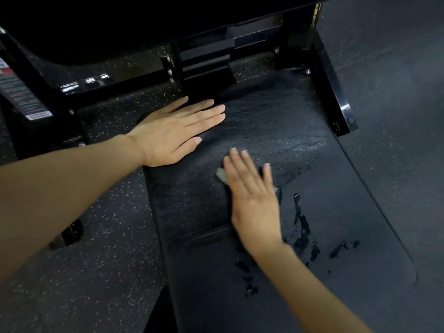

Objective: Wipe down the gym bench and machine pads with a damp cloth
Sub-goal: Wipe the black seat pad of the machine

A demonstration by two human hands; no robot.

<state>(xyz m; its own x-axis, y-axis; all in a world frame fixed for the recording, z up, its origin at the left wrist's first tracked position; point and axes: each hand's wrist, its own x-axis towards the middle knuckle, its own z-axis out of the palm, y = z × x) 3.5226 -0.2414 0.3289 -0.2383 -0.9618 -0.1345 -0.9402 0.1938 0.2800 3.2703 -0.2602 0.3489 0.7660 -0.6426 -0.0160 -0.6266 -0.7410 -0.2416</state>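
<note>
your left hand [173,133] lies flat on the far left part of the bench [336,200], palm down, fingers straight and close together, thumb spread toward you; it holds nothing. your right hand [252,195] is also flat, fingers straight and slightly spread, pressing the cloth [222,175] onto the bench near its middle; this hand is blurred. only a small grey-green corner of the cloth shows, at the left edge of the fingers; the rest is hidden under the hand. the two hands are near each other but apart. the padding ahead of the right hand carries a dull, streaked film [276,131], while the nearer right part looks smooth. dark wet blotches [302,227] sit on the bench just right of the right wrist, with a few more beside the forearm. a black metal frame [336,104] runs across the far end of the bench and down its right side. a printed label [24,97] is fixed to an upright at far left; its text is too small to read. speckled rubber floor [96,272] lies left of the bench.
</note>
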